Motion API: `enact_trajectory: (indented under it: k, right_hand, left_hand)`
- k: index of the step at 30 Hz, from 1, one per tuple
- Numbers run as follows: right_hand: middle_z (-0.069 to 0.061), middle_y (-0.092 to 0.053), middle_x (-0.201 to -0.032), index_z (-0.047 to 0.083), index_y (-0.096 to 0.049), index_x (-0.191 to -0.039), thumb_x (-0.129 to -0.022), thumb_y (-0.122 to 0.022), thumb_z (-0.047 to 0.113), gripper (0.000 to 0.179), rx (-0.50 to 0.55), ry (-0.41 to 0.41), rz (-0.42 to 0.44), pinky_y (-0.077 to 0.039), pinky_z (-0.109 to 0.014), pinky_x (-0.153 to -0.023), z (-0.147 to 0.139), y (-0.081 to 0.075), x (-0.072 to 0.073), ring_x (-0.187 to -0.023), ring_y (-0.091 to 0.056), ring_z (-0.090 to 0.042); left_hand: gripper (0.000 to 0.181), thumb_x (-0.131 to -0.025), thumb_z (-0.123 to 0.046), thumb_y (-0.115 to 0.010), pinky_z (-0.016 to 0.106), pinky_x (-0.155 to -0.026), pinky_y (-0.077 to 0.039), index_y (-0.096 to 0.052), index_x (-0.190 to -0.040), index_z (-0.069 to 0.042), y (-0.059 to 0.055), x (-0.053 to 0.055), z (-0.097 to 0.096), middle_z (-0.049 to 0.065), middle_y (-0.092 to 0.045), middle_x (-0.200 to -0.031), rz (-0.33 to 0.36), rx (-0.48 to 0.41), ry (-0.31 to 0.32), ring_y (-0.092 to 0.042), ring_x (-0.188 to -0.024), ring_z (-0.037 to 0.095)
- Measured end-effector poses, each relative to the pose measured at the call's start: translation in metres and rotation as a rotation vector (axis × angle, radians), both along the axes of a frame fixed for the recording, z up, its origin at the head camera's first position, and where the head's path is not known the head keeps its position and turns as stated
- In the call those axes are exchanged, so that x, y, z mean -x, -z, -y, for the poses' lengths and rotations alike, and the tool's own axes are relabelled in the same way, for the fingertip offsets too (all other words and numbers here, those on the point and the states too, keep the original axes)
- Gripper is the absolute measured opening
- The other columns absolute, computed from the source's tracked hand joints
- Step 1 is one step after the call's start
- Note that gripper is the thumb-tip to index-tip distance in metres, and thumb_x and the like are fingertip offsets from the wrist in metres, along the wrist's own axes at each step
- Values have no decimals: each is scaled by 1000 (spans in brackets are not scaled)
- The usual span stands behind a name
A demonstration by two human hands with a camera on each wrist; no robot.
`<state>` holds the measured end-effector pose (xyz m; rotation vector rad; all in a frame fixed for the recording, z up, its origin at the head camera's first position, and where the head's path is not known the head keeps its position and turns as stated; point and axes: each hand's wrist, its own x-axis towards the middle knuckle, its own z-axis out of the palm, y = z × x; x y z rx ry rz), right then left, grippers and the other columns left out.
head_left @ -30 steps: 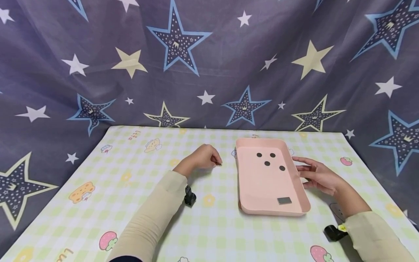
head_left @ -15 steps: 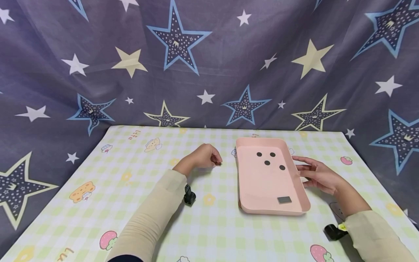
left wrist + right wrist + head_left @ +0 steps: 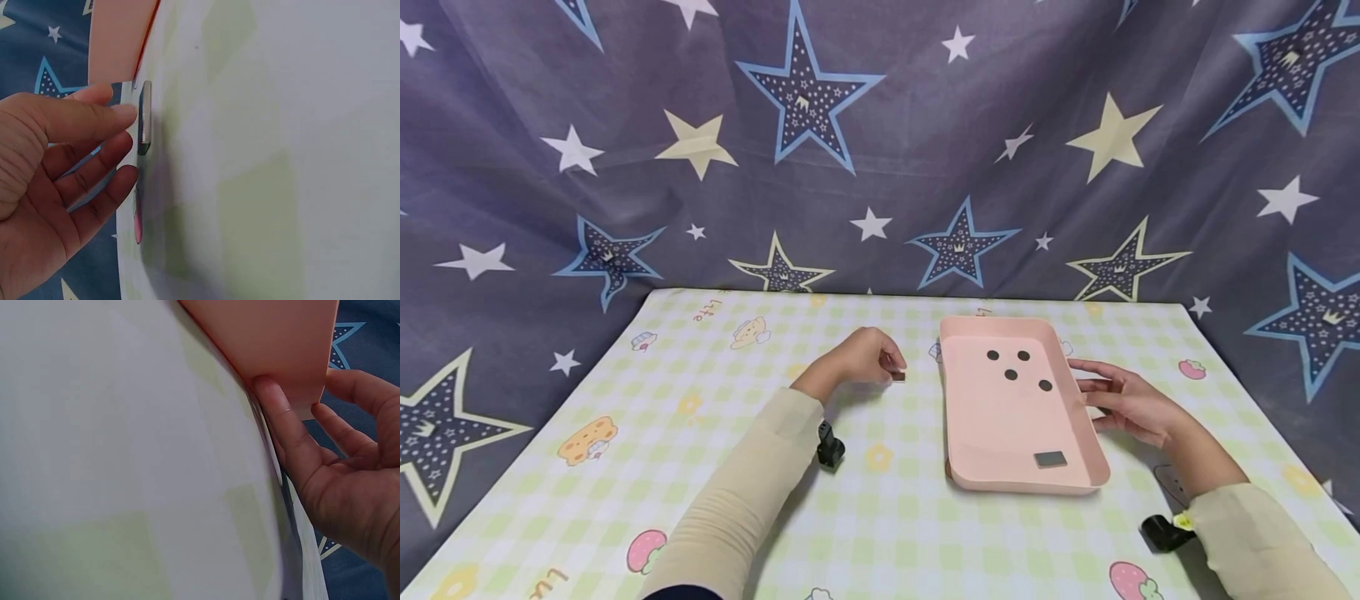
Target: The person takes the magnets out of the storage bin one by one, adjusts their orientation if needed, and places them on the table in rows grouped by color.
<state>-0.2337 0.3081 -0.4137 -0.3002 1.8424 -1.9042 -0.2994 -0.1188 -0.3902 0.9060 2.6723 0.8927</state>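
Cloth-covered table (image 3: pixel 925 542), green-and-white checks; on it, pink tray (image 3: pixel 1000 432), small flat piece (image 3: pixel 898 377) near tray.

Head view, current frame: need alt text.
A person's left hand is close to a small dark block, while the right hand touches the right side of a pink tray. Inside the tray are four dark round spots and a grey rectangular piece. The tray sits on a checked tablecloth, with a star-patterned curtain behind.

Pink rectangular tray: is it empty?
No, four flat round black discs and one flat grey rectangular block lie inside the tray.
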Motion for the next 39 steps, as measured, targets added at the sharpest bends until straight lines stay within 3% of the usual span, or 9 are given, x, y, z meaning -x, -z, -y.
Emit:
enact_trajectory:
  k: [3,10,14,21,29,36,39]
  right_hand:
    - [-1,-64,-120,15,-39,-149,-98,-56,2,55,-3,2,0,-57,-41,-78,0,0,0,-102,-67,-21]
    - [-2,-64,-119,15,-42,-147,-97,-58,3,54,-7,15,2,-58,-40,-77,1,-1,-1,-101,-67,-21]
    - [-1,-65,-118,17,-45,-145,-97,-58,2,52,4,15,1,-58,-40,-77,1,-2,-1,-101,-67,-20]
    - [-2,-64,-119,16,-45,-145,-97,-57,1,51,21,-1,4,-57,-40,-78,1,-2,-1,-102,-67,-21]
    - [-2,-65,-119,15,-44,-145,-97,-58,2,52,8,18,8,-57,-41,-78,2,-2,-1,-101,-67,-23]
    - [-2,-64,-119,14,-42,-147,-97,-57,2,53,0,20,18,-57,-42,-79,2,-3,-1,-102,-67,-23]
    - [-2,-64,-119,14,-43,-146,-97,-57,2,53,2,20,19,-57,-43,-79,2,-3,-2,-102,-67,-22]
  left_hand:
    - [24,-72,10,-74,22,-68,-53,-77,-92,-3,-3,0,1,3,-73,-86,4,-18,0,-65,-74,9]
    - [22,-76,0,-79,25,-71,-54,-76,-98,-1,-10,1,-2,11,-73,-97,94,-74,-31,-66,-80,12]
    - [24,-76,-4,-82,26,-74,-53,-76,-99,-2,-14,2,-4,10,-73,-100,99,-74,-35,-66,-83,13]
    - [27,-75,0,-79,25,-77,-53,-74,-101,1,-21,2,-9,14,-72,-102,57,-98,30,-68,-85,17]
    - [28,-79,-8,-79,26,-79,-53,-73,-105,0,-35,-2,-21,16,-70,-108,56,-136,86,-66,-87,15]
    - [32,-79,-7,-79,28,-82,-53,-71,-109,-1,-42,-7,-35,17,-68,-111,76,-156,132,-67,-96,29]
    - [32,-79,-7,-78,34,-85,-54,-71,-110,-1,-43,-8,-41,14,-69,-108,68,-158,156,-67,-95,28]
